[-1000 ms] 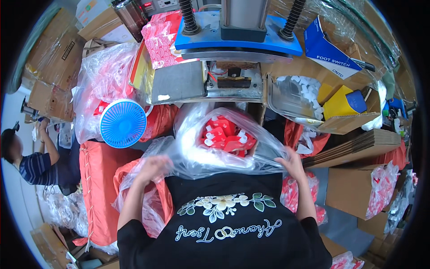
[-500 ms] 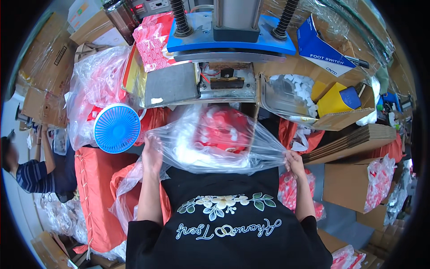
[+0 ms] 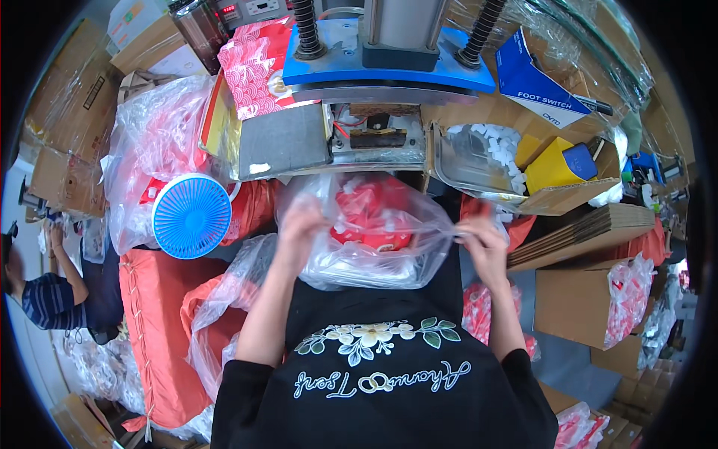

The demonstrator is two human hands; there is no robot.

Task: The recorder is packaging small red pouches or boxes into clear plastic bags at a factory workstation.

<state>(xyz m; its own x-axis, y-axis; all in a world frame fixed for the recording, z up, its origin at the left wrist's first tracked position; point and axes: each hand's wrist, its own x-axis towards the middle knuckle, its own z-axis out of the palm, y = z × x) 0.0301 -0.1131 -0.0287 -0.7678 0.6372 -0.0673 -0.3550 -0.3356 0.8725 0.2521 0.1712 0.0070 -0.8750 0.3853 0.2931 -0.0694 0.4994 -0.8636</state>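
Observation:
A large clear plastic bag [image 3: 419, 273] rests against my front, below the press. Through its film show red printed packets [image 3: 374, 217] and something white under them. My right hand [image 3: 482, 238] pinches the bag's right edge, drawing the film into a point. My left hand [image 3: 301, 230] is over the bag's left side, its fingers smeared by motion; whether they grip the film I cannot tell.
Ahead stands a press with a blue plate [image 3: 389, 60], with a grey pad [image 3: 284, 142] before it. A blue fan [image 3: 192, 217] is at left; a clear tray [image 3: 471, 168] of white pieces and flattened cartons [image 3: 583, 236] are at right. A co-worker [image 3: 56, 295] is far left.
Both hands have come inward, the left one farther, and the bag that was stretched wide between them is now slacker and narrower. The red packets show more plainly through the film.

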